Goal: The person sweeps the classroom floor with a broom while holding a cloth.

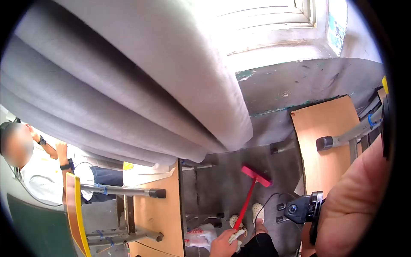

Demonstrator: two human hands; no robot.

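Note:
At the bottom centre, my left hand (223, 244) is closed around the red handle of a broom (244, 208), with a whitish piece beside the fingers. The broom's pink-red head (256, 176) rests on the grey floor, beyond my feet in light clogs. Very close to the camera at the right edge is my right hand (353, 205), large and partly cut off. A black camera-like device (298, 209) with a cable is beside it. The fingers of this hand are hidden, so its grip cannot be made out.
Wooden desks (159, 210) with upturned chairs stand on the left and right (323, 137). A grey curtain (171, 85) hangs across the upper left, near a window. A white plastic bag (201, 235) lies low by the left desk. Another person (40, 175) is at far left.

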